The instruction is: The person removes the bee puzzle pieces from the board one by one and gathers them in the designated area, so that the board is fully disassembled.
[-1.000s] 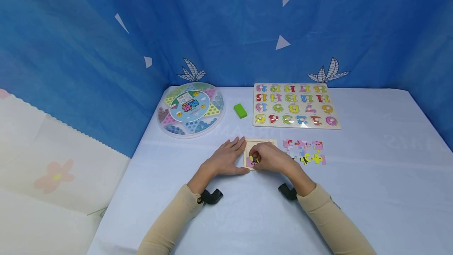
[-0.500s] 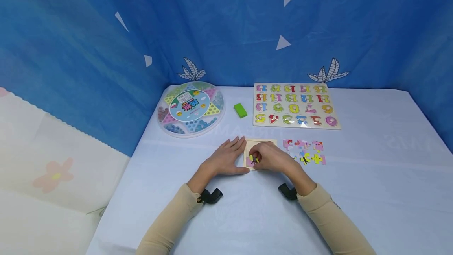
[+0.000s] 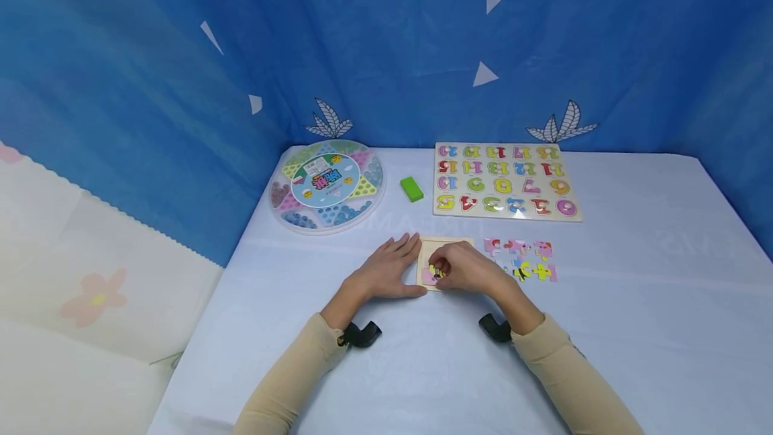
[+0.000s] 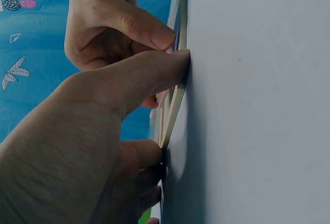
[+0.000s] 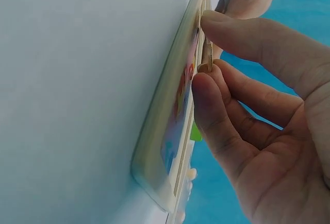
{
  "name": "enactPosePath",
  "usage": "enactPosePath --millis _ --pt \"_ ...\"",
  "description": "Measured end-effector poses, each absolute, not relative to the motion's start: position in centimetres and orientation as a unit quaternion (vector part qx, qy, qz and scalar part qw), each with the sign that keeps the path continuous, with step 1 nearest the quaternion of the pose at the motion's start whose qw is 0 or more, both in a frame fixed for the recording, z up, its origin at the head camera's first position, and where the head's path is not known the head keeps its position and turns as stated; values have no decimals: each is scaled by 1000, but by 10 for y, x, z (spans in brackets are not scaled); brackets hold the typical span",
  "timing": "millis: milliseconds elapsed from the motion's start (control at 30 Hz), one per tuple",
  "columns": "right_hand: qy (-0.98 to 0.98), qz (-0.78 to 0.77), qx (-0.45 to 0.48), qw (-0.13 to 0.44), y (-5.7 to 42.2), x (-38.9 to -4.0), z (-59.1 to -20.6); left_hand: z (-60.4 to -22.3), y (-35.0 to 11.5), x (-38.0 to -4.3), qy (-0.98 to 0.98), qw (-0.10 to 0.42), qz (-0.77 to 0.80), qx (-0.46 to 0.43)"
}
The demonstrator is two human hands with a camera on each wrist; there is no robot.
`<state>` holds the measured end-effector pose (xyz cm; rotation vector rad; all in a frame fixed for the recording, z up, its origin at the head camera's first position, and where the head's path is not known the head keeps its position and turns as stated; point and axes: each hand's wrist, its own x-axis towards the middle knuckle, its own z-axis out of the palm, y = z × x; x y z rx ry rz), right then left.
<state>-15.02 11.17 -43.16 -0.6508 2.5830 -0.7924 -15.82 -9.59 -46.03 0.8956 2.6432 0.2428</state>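
A shallow wooden puzzle tray (image 3: pixel 427 247) lies on the white tabletop in front of the person. The left hand (image 3: pixel 389 268) rests along its left side with fingers extended, the thumb (image 4: pixel 160 72) touching the near edge. Over the tray's lower left part, the right hand (image 3: pixel 468 268) pinches a jigsaw piece (image 3: pixel 437 274) printed in yellow and black. A pink patch of puzzle shows beside that piece. In the right wrist view, the thin edge of the jigsaw piece (image 5: pixel 209 54) appears between thumb and fingers. The right hand hides much of the tray's inside.
Several loose jigsaw pieces (image 3: pixel 518 247) lie right of the tray. Farther back are a number puzzle board (image 3: pixel 501 215), a green block (image 3: pixel 412 188) and a round marble game box (image 3: pixel 326 183). A blue curtain (image 3: pixel 386 39) hangs behind the table.
Both hands stay almost where they were, the right still pinching the piece over the tray's lower left. The head view has shifted very slightly.
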Motion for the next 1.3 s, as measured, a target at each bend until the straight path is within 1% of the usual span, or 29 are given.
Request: enactPosePath --millis 333,500,733,1000,1300 --pt "912 -291 -220 189 115 -147 -433 -461 -95 -157 929 179 80 315" --pt "914 -285 -227 177 120 -145 -433 -461 -95 -158 931 177 77 310" --pt "922 -282 -206 165 132 -141 -427 -461 -95 -158 930 173 79 315" --pt "928 -281 -181 165 146 -139 -426 -459 -96 -158 931 170 77 313" --pt "927 -287 -178 162 156 -133 -428 -458 -95 -157 931 178 88 307"
